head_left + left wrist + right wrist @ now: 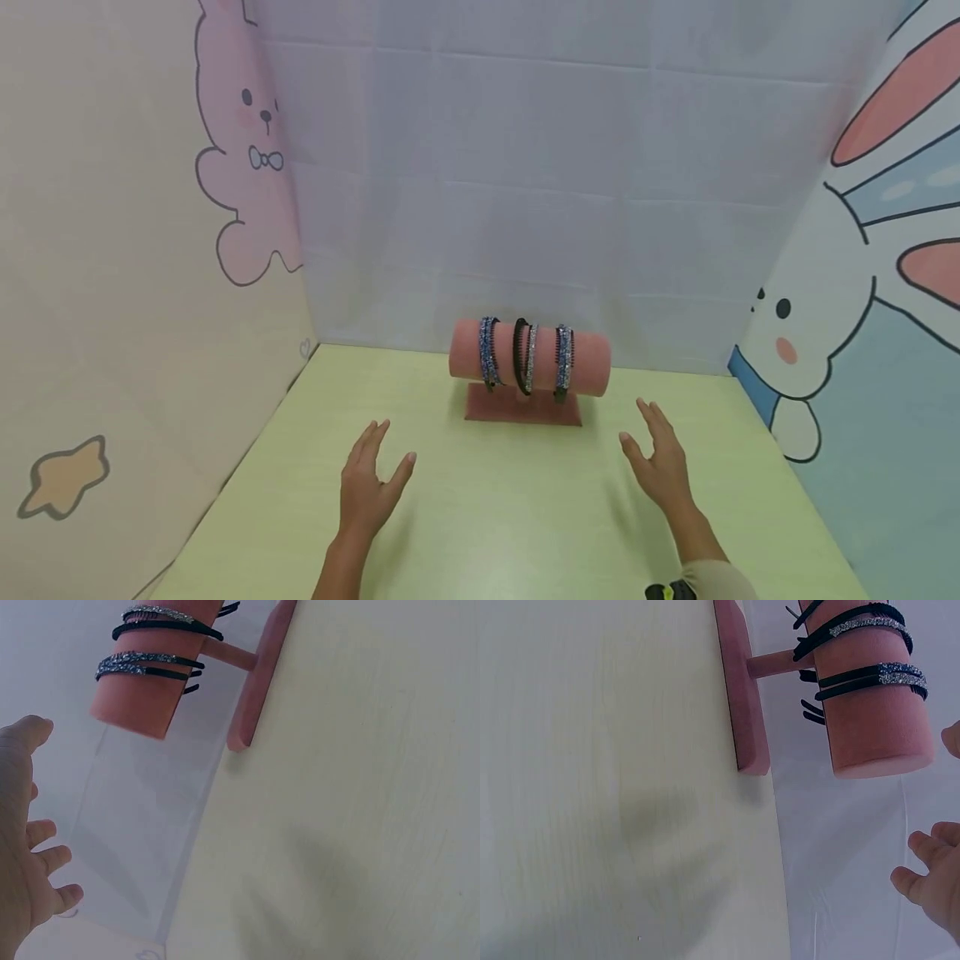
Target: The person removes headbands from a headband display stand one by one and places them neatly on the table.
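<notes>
A pink padded display stand (588, 365) with a horizontal roll stands near the back of the table. Several headbands circle the roll: a blue glittery pair (488, 352) on the left, a plain black one (518, 354) beside a silver glittery one (531, 358) in the middle, and another blue and silver pair (564, 360) on the right. My left hand (366, 492) hovers in front and to the left of the stand, fingers extended, touching nothing. On the other side my right hand (662, 467) is raised with its fingers spread and holds nothing.
The pale yellow-green table (495, 517) carries the stand. Behind it hangs a white cloth backdrop (480, 167). A cream side panel (112, 292) with cartoon drawings borders the left, and a rabbit-printed panel (885, 450) borders the right.
</notes>
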Tool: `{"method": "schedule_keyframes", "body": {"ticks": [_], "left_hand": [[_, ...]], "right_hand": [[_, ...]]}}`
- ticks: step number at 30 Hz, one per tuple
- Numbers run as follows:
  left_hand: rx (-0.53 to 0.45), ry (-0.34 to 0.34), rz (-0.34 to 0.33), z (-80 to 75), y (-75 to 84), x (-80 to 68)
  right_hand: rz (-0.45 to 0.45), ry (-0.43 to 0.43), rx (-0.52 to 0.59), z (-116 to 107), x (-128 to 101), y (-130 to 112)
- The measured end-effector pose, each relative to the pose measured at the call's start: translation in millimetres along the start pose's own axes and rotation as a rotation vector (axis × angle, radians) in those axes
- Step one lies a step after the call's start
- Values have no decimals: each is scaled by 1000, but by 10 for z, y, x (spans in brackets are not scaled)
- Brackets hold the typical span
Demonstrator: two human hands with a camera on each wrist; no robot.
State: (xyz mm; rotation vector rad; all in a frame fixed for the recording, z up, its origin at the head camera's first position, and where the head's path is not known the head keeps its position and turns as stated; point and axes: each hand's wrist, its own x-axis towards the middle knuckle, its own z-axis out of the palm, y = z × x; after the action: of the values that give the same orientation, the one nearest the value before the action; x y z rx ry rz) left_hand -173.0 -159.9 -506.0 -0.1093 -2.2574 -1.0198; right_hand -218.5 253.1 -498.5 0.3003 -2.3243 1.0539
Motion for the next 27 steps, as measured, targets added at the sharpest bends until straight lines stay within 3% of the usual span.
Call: {"method": "schedule_keyframes", "body": {"ticks": [11,17,23,27], "left_hand": [[-167,-14,-61,233,85,128],[-235,-9,-99,327,143,189],[-276,3,-103,422,173,283],[-295,5,-95,481,209,367]], "right_hand": [[69,70,142,297,208,-44],[162,78,216,406,317,-49],[237,85,271,469,433,-51],[241,80,285,482,530,-70]]}}
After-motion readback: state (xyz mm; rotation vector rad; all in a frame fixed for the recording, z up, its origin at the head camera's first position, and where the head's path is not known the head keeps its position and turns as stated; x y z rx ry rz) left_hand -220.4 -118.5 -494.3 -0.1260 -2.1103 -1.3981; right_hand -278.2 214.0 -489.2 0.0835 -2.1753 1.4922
